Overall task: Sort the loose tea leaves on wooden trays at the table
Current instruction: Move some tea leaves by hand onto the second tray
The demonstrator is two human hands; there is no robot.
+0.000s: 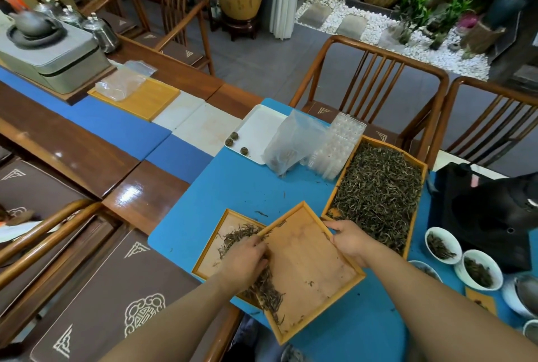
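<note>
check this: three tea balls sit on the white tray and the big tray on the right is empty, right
Not quite. The head view shows the big tray on the right is full of loose tea leaves, not empty. The three tea balls do sit on the white tray.

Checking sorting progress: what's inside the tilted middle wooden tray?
The tilted middle wooden tray is mostly bare, with dark loose tea leaves along its left edge; the left hand covers some.
</note>
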